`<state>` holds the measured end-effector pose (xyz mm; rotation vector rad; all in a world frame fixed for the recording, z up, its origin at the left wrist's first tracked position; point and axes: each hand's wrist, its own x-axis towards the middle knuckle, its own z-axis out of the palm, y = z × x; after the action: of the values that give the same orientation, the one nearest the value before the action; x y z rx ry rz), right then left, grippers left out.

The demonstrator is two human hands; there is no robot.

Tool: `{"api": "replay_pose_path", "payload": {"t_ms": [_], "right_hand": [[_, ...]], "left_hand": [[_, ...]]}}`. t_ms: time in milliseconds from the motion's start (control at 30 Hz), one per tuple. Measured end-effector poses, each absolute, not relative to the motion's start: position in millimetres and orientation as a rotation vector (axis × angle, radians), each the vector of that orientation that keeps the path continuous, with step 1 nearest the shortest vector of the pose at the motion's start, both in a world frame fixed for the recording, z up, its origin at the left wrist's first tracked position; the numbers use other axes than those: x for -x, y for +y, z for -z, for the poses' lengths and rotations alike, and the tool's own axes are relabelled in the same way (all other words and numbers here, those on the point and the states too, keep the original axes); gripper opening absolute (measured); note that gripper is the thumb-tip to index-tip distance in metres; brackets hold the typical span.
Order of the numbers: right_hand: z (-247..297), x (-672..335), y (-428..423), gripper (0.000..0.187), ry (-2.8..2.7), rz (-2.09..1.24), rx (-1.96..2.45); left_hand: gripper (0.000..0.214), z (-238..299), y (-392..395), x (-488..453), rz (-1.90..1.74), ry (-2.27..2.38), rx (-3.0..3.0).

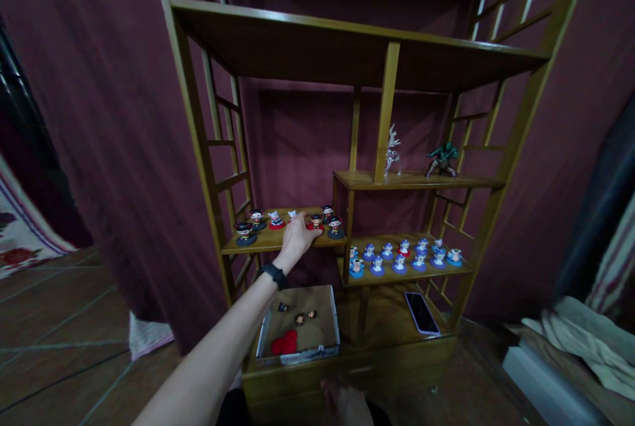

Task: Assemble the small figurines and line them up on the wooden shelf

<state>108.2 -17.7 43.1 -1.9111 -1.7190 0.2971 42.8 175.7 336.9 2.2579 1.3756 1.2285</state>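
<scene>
My left hand (296,238), with a black watch on its wrist, reaches onto the left middle shelf (268,241) of a wooden display rack. Its thumb and fingers close around a small dark-haired figurine on a red base (316,220). Several similar figurines stand around it, some on dark bases (245,233) and some on red ones (276,220). A dim skin-coloured shape (347,403) at the bottom edge may be my right hand; no fingers show clearly.
Below sits an open cardboard box (299,331) with small pieces and a red item. A phone (421,313) lies on the bottom shelf. Several blue-based figurines (399,257) fill the lower right shelf, and two larger figures (441,159) stand above. Folded cloth (585,340) lies at right.
</scene>
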Motion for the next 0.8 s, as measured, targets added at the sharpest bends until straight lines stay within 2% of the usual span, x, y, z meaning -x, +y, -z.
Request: {"api": "replay_pose_path", "payload": {"t_ms": [233,567,800], "right_hand": [[-35.0,-107.3,-16.7,0.031,-1.789,-0.279,1.924],[-34.3,-101.4,-16.7,0.032,-1.822,-0.246,2.026],[-36.3,-105.5,-16.4,0.031,-1.896,-0.239,2.061]], "left_hand": [[0.048,-341.4,180.6,-46.2,-1.075,1.49,-2.367],[0.061,-343.2,194.8,-65.0,-1.111,1.573,-2.492],[0.054,-345.2,205.7,-70.3,-1.021,1.656,-2.496]]}}
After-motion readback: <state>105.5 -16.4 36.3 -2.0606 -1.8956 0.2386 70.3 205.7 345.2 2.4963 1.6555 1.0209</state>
